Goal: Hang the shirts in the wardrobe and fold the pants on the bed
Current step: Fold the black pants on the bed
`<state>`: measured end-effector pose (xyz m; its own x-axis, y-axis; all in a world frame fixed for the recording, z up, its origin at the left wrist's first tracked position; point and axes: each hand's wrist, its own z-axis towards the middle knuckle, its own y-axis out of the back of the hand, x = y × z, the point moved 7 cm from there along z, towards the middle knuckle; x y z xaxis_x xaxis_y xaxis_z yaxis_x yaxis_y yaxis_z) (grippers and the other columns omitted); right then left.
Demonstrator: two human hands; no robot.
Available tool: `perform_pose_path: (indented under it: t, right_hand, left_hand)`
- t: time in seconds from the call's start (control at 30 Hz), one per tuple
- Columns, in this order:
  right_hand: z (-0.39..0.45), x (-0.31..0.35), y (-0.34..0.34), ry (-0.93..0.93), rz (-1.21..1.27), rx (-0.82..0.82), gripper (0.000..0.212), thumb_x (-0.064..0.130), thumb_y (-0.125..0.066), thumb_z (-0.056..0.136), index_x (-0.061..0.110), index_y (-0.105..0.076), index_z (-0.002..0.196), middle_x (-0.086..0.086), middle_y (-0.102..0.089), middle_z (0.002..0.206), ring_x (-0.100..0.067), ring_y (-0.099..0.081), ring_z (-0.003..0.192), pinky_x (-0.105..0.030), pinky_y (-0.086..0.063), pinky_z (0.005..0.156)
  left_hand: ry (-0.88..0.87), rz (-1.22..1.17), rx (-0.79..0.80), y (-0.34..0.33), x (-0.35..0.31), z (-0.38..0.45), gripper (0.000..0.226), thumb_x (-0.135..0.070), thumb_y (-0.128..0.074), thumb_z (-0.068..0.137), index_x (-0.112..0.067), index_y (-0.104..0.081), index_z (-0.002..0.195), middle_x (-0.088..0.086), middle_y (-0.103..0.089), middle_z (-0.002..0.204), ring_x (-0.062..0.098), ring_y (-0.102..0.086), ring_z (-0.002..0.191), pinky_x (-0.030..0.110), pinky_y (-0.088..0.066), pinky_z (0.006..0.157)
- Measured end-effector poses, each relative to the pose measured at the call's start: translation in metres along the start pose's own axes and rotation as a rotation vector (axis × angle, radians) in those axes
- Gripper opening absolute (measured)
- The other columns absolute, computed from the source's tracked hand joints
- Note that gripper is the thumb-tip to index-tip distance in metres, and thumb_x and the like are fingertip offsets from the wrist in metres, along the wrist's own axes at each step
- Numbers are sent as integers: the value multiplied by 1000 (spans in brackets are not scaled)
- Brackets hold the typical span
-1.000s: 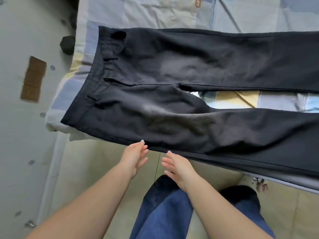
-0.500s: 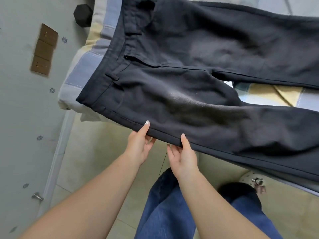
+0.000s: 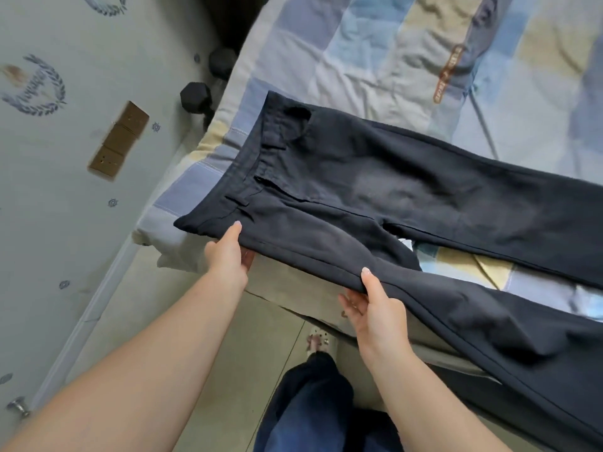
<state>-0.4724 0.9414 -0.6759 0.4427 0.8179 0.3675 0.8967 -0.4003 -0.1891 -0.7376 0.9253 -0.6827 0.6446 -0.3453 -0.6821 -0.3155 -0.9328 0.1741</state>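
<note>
Dark pants (image 3: 408,203) are lying spread across the bed (image 3: 359,53), waistband toward the left edge, the near leg hanging over the side. Left hand (image 3: 230,252) is pinching the near edge just below the waistband — thumb on top, fingers underneath. Right hand (image 3: 375,308) is pinching the same edge further along the near leg, thumb over the seam. A dumbbell (image 3: 195,99) is sitting on the floor beside the bed.

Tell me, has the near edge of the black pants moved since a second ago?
Yes. Both hands, left hand and right hand, now pinch the black fabric pants and lift their near edge off the patchwork bed cover, away from the mattress edge.
</note>
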Motion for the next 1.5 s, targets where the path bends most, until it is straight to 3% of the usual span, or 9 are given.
perform_pose_path:
  t: [0.23, 0.5, 0.7, 0.8, 0.9, 1.03, 1.2, 1.33, 1.5]
  right_hand:
    - [46, 87, -37, 194, 27, -60, 22, 21, -60, 92, 5, -60, 107, -8, -65, 97, -19, -66, 83, -30, -55, 68]
    - [146, 204, -102, 318, -5, -186, 11, 24, -50, 97, 16, -54, 89, -7, -64, 88, -16, -65, 83, -32, -55, 74]
    - [229, 239, -126, 325, -25, -188, 21, 22, -46, 97, 11, -50, 114, -5, -63, 93, -14, -64, 82, -27, -51, 64]
    - [257, 244, -138, 306, -130, -111, 18, 24, -44, 99, 13, -54, 109, -5, -63, 105, -17, -63, 96, -29, -51, 75]
    - [278, 236, -152, 269, -310, 67, 36, 24, -44, 100, 18, -47, 136, 0, -51, 138, -17, -50, 125, -30, -40, 97]
    - [279, 231, -153, 264, -403, 172, 48, 19, -47, 100, 22, -35, 146, 6, -44, 145, -14, -41, 134, -29, -35, 104]
    - [250, 236, -116, 313, -412, 172, 38, 19, -49, 98, 25, -49, 136, 3, -54, 134, -14, -52, 123, -34, -43, 102]
    - [220, 241, -57, 369, -450, 170, 26, 22, -50, 97, 37, -58, 116, 8, -60, 123, -8, -56, 115, -33, -46, 100]
    - [190, 257, 43, 402, -505, 157, 28, 19, -49, 98, 28, -59, 123, 7, -62, 124, -7, -57, 115, -33, -46, 100]
  left_hand:
    - [-113, -68, 97, -82, -53, 11, 6, -21, -60, 88, -25, -62, 92, -2, -69, 95, 12, -68, 82, 25, -54, 67]
    - [-91, 67, 316, -236, -94, 61, 3, -16, -60, 91, -18, -58, 88, 9, -66, 96, 17, -68, 84, 31, -57, 75]
    - [-100, 135, 348, -313, -91, 112, 2, -14, -55, 90, -14, -55, 88, 6, -62, 91, 15, -69, 74, 27, -56, 64]
    - [-108, 166, 334, -328, -86, 134, 1, -14, -54, 90, -12, -54, 90, 6, -63, 93, 14, -69, 73, 26, -56, 63]
    - [-75, 249, 368, -334, -73, 152, 8, -18, -54, 91, -13, -57, 97, 3, -63, 104, 12, -67, 81, 29, -54, 65]
    - [-109, 362, 359, -331, -59, 153, 49, -19, -57, 90, -20, -44, 138, -4, -59, 106, 9, -62, 89, 29, -52, 73]
    - [-316, 480, 329, -329, -54, 106, 51, -15, -53, 91, -20, -42, 141, -10, -56, 105, 2, -51, 65, 24, -49, 75]
    - [-347, 537, 402, -333, -20, 44, 29, -13, -53, 93, -16, -57, 121, -10, -60, 93, 3, -60, 81, 29, -53, 86]
    - [-288, 555, 569, -341, 65, -55, 14, -12, -56, 94, -20, -61, 104, -3, -64, 99, 6, -64, 85, 25, -53, 79]
